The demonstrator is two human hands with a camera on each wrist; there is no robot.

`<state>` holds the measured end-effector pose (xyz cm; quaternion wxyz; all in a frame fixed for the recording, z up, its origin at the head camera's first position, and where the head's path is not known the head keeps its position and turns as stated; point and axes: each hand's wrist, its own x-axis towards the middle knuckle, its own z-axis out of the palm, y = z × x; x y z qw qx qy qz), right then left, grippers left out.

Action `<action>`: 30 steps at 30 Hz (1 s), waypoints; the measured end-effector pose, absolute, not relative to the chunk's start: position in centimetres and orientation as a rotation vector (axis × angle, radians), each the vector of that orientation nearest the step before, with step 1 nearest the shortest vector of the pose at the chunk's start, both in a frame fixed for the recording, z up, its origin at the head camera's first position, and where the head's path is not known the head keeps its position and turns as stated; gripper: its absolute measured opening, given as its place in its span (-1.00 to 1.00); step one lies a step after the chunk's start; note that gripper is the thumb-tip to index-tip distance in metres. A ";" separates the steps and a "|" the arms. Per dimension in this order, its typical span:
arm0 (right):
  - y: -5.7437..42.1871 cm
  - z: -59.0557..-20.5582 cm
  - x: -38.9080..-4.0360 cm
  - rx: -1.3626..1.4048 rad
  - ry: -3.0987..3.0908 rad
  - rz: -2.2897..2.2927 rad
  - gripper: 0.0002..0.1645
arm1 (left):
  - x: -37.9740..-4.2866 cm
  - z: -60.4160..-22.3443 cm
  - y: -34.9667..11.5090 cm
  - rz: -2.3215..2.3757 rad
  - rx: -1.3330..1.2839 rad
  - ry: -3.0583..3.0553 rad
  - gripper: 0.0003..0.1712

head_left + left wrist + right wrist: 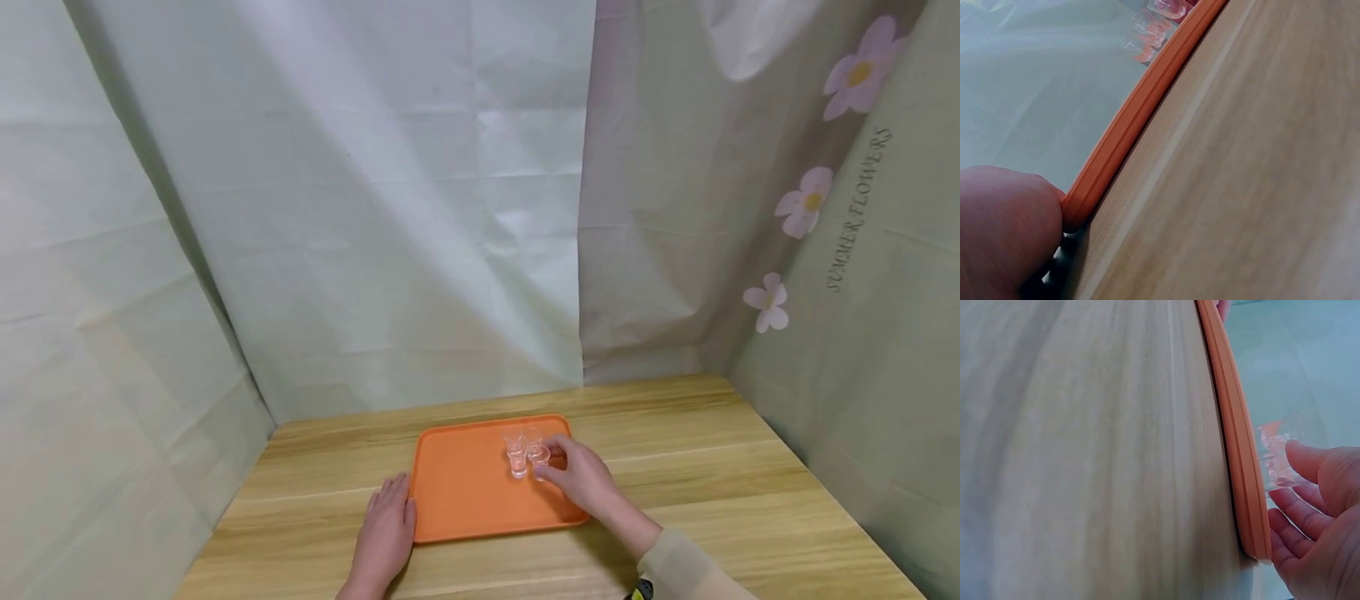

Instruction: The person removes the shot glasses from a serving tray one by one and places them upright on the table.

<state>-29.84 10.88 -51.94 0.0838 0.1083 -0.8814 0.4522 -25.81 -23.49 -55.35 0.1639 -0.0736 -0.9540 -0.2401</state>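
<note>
An orange tray (461, 492) lies on the table, with several small clear shot glasses (517, 460) standing close together on its right half. My right hand (587, 480) pinches the nearest right-hand shot glass (537, 455) between thumb and fingers. In the right wrist view, the thumb and fingers (1300, 515) sit about that clear glass (1282, 470), beyond the tray's rim. My left hand (385, 529) rests against the left edge of the tray, its fingers laid nearly straight. The left wrist view shows part of this hand (1010, 231) touching the tray corner.
The wood-grain table (675, 467) extends around the tray on all sides. Pale cloth sheets (375, 208) hang behind and at both sides, the right one printed with flowers (802, 202) and lettering. A dark and yellow band (642, 590) shows at the right sleeve.
</note>
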 end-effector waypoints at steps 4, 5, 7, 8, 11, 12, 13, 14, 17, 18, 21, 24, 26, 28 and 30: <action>10.8 -52.0 -29.9 0.346 -2.619 1.338 -0.55 | -26.0 -55.3 -23.4 -0.689 -0.207 -2.721 -0.50; 10.8 -52.0 -30.0 0.354 -2.614 1.335 -0.57 | -26.0 -55.3 -23.4 -0.690 -0.205 -2.723 -0.50; 10.7 -52.1 -30.0 0.363 -2.610 1.323 -0.60 | -26.0 -55.2 -23.3 -0.685 -0.203 -2.725 -0.50; 10.7 -52.1 -30.0 0.369 -2.607 1.319 -0.61 | -26.0 -55.2 -23.3 -0.683 -0.201 -2.728 -0.50; 10.8 -52.2 -29.9 0.383 -2.598 1.303 -0.62 | -26.0 -55.2 -23.3 -0.673 -0.198 -2.737 -0.49; 10.8 -52.3 -29.9 0.386 -2.598 1.299 -0.62 | -26.0 -55.2 -23.3 -0.670 -0.197 -2.739 -0.49; 10.9 -52.3 -29.8 0.387 -2.597 1.300 -0.63 | -25.9 -55.2 -23.3 -0.670 -0.194 -2.740 -0.49; 11.0 -52.3 -29.8 0.387 -2.596 1.296 -0.64 | -25.9 -55.2 -23.3 -0.671 -0.192 -2.740 -0.49; 11.4 -52.2 -29.7 0.372 -2.588 1.296 -0.69 | -25.8 -55.3 -23.4 -0.670 -0.196 -2.732 -0.49; 11.5 -52.1 -29.7 0.360 -2.589 1.289 -0.71 | -25.8 -55.4 -23.4 -0.668 -0.200 -2.728 -0.50; 12.1 -51.8 -29.7 0.336 -2.576 1.281 -0.74 | -25.7 -55.4 -23.4 -0.677 -0.203 -2.721 -0.50; 12.9 -51.5 -29.7 0.322 -2.557 1.292 -0.75 | -25.7 -55.4 -23.5 -0.680 -0.201 -2.724 -0.50; 13.5 -51.4 -29.8 0.318 -2.543 1.303 -0.74 | -25.7 -55.4 -23.5 -0.687 -0.199 -2.727 -0.50; 14.1 -51.3 -29.9 0.303 -2.540 1.310 -0.73 | -25.7 -55.5 -23.5 -0.683 -0.201 -2.728 -0.50; 14.8 -51.2 -30.0 0.284 -2.549 1.301 -0.71 | -25.7 -55.5 -23.6 -0.685 -0.197 -2.728 -0.50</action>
